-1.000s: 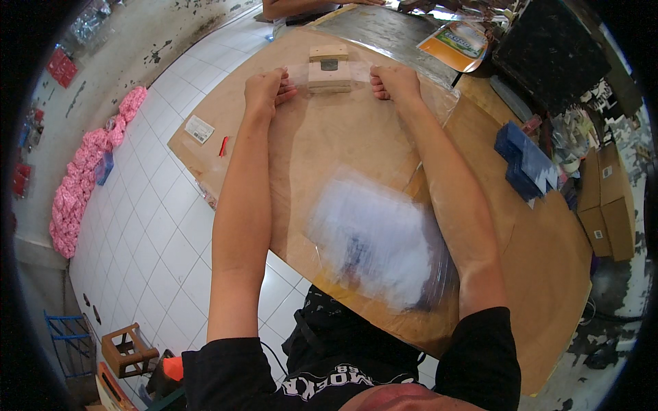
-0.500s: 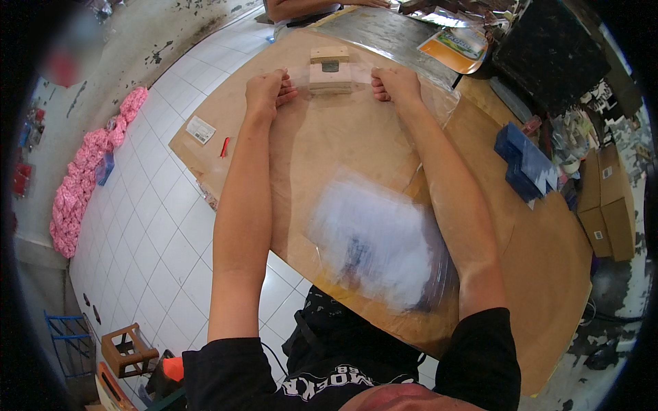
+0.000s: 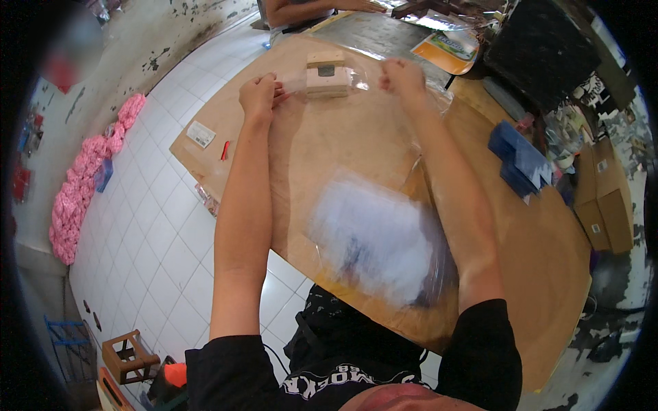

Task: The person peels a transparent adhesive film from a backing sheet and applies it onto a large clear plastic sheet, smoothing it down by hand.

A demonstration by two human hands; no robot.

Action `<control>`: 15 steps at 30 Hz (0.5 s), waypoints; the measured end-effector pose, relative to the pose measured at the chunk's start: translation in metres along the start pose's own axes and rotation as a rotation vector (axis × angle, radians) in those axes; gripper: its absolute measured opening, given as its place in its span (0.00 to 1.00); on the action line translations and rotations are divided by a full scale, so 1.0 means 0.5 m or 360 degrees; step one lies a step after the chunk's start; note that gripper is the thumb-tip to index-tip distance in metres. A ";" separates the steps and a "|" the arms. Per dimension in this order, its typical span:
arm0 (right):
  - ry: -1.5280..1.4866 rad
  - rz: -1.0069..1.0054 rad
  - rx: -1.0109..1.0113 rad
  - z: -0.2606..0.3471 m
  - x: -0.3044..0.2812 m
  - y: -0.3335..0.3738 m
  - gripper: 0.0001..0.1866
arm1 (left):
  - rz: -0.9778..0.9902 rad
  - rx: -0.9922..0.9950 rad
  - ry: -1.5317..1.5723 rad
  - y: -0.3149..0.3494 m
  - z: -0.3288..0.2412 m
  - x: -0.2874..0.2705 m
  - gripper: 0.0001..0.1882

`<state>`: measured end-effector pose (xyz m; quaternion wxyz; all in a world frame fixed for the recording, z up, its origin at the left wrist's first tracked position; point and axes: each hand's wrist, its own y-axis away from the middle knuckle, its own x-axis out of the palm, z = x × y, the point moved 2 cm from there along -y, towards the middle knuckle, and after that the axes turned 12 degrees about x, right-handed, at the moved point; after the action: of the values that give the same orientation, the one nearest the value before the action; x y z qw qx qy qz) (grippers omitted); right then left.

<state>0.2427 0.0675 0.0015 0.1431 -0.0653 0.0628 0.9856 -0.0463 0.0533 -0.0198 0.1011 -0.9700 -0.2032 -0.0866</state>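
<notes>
A sheet of clear plastic film (image 3: 359, 77) lies across a small pale wooden block fixture (image 3: 327, 81), which has a dark inset on its face, at the table's far end. To the left of the fixture, my left hand (image 3: 258, 96) is closed in a pinch on the film's left end. My right hand (image 3: 406, 81) is just right of the film's crinkled right end. Motion smears its curled fingers, so whether they still grip the film cannot be made out. Nearer my body lies a blurred stack of clear plastic sheets or bags (image 3: 377, 236).
The table (image 3: 308, 151) is covered in brown paper. A white label card (image 3: 201, 134) and a small red tool (image 3: 225, 150) lie left. Blue plastic pieces (image 3: 521, 159) and cardboard boxes (image 3: 603, 195) are right. Another person's arm (image 3: 301, 12) rests at the far side.
My right hand has moved a little to the right, away from the fixture, and is now blurred. My left hand has shifted slightly left. The film's right end now looks crinkled.
</notes>
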 end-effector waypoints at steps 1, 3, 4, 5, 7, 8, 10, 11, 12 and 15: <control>0.0100 -0.0085 -0.0234 0.032 -0.016 0.009 0.11 | -0.0032 0.0022 -0.0025 0.003 -0.006 -0.003 0.12; 0.0129 -0.0132 -0.0494 0.102 -0.066 0.026 0.12 | -0.0160 0.0164 -0.0173 0.016 -0.019 0.003 0.11; 0.0051 -0.0080 -0.0526 0.139 -0.087 0.038 0.12 | -0.0232 0.0243 -0.0247 0.019 -0.030 0.002 0.11; -0.0027 -0.0031 -0.0558 0.173 -0.101 0.051 0.13 | -0.0299 0.0387 -0.0390 0.011 -0.034 0.000 0.11; 0.0094 0.0053 -0.0705 0.219 -0.115 0.080 0.13 | -0.0422 0.0669 -0.0693 -0.006 -0.035 -0.005 0.11; 0.0150 0.0095 -0.0770 0.232 -0.119 0.093 0.14 | -0.0431 0.0797 -0.0698 -0.002 -0.037 -0.004 0.11; 0.0553 0.0161 -0.0862 0.226 -0.137 0.139 0.13 | -0.0417 0.1028 -0.0675 0.035 -0.060 0.032 0.12; 0.0829 0.0199 -0.0928 0.214 -0.141 0.170 0.13 | -0.0374 0.1174 -0.0718 0.044 -0.075 0.039 0.12; 0.1107 0.0240 -0.0988 0.200 -0.144 0.211 0.13 | -0.0330 0.1319 -0.0759 0.053 -0.092 0.039 0.12; 0.1351 0.0686 -0.0879 0.099 -0.192 0.346 0.21 | -0.0067 0.1545 -0.0714 0.115 -0.103 0.082 0.11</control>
<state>0.2783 -0.1163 0.0823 -0.1223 -0.4777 -0.1340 0.8596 0.0077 0.0051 0.0289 0.4904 -0.8022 -0.2560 0.2247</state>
